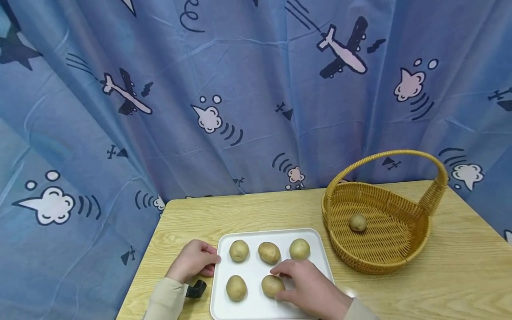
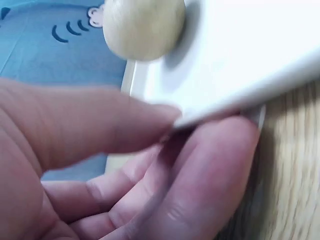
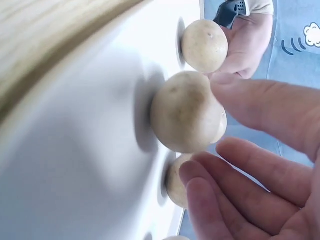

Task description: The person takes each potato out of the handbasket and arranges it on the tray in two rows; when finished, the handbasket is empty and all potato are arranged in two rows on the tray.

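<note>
A white tray [image 1: 256,310] on the table bears several potatoes, laid out in two rows. At its left edge my left hand [image 1: 197,258] pinches the rim, with the thumb on top and the index finger beneath in the left wrist view. My right hand [image 1: 306,284] is around the front-row potato [image 1: 273,286] nearest it. In the right wrist view the thumb tip is right at this potato [image 3: 182,112], while the curved fingers spread just below it. The potato sits on the tray. Behind it in the back row lie a middle potato [image 1: 269,252] and a right one [image 1: 299,249].
To the right of the tray stands a wicker basket [image 1: 400,265] with a tall arched handle and one potato [image 1: 358,222] inside. A blue patterned curtain [image 1: 248,111] hangs behind the wooden table [image 1: 460,266]. A black device [image 1: 196,289] is strapped at the left wrist.
</note>
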The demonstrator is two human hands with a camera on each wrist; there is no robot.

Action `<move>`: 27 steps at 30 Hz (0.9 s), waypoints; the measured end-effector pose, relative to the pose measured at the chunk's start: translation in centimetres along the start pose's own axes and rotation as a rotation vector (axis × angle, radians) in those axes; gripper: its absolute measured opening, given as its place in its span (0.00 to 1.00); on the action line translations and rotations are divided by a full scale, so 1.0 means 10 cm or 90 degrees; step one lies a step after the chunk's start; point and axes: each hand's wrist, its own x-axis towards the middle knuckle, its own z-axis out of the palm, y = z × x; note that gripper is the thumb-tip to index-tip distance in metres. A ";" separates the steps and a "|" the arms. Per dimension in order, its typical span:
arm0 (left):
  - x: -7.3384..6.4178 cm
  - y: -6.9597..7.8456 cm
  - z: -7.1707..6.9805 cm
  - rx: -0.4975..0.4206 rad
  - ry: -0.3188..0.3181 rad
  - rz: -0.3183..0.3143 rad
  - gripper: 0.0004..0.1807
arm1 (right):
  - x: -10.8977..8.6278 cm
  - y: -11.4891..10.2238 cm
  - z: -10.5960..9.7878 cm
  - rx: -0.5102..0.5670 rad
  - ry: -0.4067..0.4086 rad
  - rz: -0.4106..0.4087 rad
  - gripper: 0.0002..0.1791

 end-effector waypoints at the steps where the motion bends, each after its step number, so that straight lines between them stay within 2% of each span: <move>1: 0.00 0.01 0.01 -0.001 0.002 0.001 0.10 | 0.00 0.00 -0.01 0.000 0.004 0.001 0.23; 10: 0.07 0.00 0.04 -0.025 0.019 0.006 0.14 | 0.00 0.01 -0.14 -0.010 0.018 0.016 0.19; 15: 0.07 0.00 0.06 -0.033 0.026 0.011 0.14 | -0.01 0.06 -0.31 -0.001 0.032 0.009 0.16; 19: 0.09 -0.02 0.06 -0.038 0.026 0.019 0.14 | -0.07 0.16 -0.60 -0.021 0.058 0.025 0.15; 27: 0.11 -0.08 0.05 -0.042 0.044 0.021 0.14 | -0.22 0.43 -1.43 -0.097 0.063 0.105 0.16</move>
